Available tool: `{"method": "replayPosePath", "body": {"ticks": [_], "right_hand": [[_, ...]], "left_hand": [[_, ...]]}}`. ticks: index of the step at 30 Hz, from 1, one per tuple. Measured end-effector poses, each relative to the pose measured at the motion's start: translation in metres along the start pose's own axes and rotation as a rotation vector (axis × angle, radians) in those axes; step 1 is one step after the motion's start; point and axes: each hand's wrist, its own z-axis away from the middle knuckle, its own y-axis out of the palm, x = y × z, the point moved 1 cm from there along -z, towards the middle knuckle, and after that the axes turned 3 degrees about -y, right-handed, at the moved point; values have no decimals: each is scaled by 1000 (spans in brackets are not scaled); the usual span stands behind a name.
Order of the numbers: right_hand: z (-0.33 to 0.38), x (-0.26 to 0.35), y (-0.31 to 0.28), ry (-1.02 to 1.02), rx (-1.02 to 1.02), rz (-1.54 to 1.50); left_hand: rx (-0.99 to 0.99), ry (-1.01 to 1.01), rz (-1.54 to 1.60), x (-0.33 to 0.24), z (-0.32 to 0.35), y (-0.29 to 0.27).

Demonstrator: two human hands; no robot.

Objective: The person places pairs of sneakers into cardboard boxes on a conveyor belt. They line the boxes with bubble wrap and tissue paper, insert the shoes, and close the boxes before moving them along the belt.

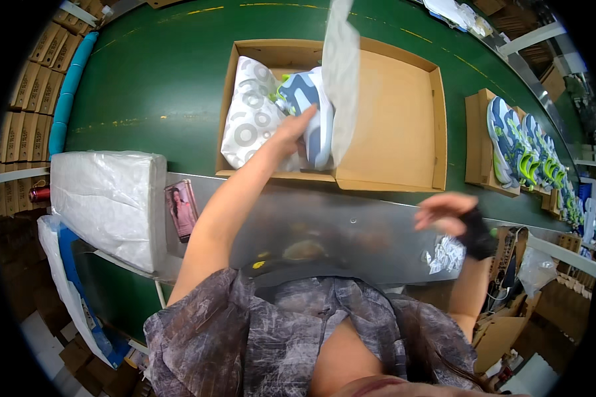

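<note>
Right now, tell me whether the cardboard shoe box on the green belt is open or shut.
Open. The cardboard shoe box has no lid on, its bare floor shows, and the left hand presses a blue-and-white sneaker inside.

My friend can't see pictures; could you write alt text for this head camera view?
A person's left hand presses a blue-and-white sneaker into an open cardboard box lined with patterned tissue paper on a green conveyor belt. Their right hand hovers over a metal ledge.

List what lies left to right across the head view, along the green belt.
Blue roll → white stack → printed paper → shoe under left hand → open box → shoe row.
</note>
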Motion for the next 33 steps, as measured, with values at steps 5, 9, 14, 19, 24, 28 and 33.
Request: {"method": "replayPosePath", "body": {"ticks": [5,9,14,19,24,28,33], "right_hand": [[-6,-140,30,323,-400,-725],[-54,-159,8,-150,-966,-813],[-74,-141,39,-314,-1073,601],[-113,-169,74,-314,-693,1668],[-114,-164,81,-219,-599,1708],[-110,-131,85,-221,-468,1645],[-90,-48,80,-306,-370,1702]], "left_hand": [[552,294,96,23,8,27],[620,146,277,16,38,45],[-19,528,238,-5,85,-26],[-334,783,-315,5,85,-60],[-193,378,-199,12,58,-72],[36,234,69,10,50,-90],[259,245,336,-2,74,-58]]}}
